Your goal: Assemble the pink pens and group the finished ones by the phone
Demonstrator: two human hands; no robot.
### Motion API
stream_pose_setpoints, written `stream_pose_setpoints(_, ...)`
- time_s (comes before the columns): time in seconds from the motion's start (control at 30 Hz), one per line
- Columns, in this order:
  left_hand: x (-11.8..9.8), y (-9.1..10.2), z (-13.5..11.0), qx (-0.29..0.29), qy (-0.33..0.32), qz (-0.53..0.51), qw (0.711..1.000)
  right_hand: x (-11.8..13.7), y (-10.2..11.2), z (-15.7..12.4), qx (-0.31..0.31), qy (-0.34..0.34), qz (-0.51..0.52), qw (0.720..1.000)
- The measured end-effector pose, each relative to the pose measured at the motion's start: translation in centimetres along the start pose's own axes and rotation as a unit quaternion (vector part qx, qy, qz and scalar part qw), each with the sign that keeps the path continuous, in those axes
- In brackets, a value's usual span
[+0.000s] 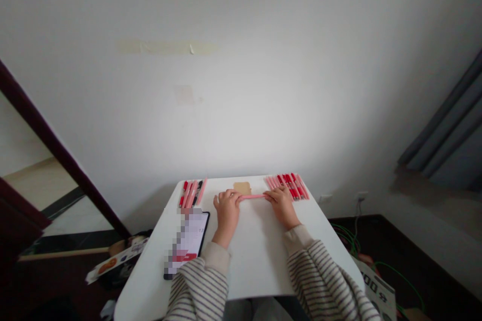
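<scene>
A slim pink pen stretches level between my two hands, over the far half of the white table. My left hand has its fingers closed on the pen's left end. At the other end, my right hand pinches it with fingers and thumb. Just behind the pen lies a small tan piece, partly covered by my left fingers. Several red and pink pens lie side by side beyond my right hand. Another group of pink, red and black pens rests at the far left.
A phone lies on the table left of my left forearm. The wall stands directly behind the table. Green cables and a printed box are on the floor at right; papers lie at left.
</scene>
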State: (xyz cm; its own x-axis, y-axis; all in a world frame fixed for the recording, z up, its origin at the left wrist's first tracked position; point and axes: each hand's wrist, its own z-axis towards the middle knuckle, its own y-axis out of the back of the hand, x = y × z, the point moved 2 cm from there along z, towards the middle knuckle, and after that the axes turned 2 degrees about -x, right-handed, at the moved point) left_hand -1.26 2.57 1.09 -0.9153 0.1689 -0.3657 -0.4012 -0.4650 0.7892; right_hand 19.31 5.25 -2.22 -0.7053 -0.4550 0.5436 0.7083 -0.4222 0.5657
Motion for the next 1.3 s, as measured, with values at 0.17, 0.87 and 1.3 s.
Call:
stream_pose_setpoints(0.17,-0.11,0.12,-0.02,0.004,-0.008,0.031,0.999,0.06,-0.11,-0.04,-0.012,-0.016,0.0,1.0)
stream_pose_setpoints(0.87,-0.37,-0.03,-0.25,0.004,0.018,-0.012,1.0,0.19,0.07,-0.16,-0.072,-0.026,-0.01,0.997)
stream_pose_setpoints(1.3,-0.46,-0.26,-0.2,0.011,0.037,-0.022,0.999,0.11,0.09,-0.15,-0.078,-0.033,-0.016,0.996)
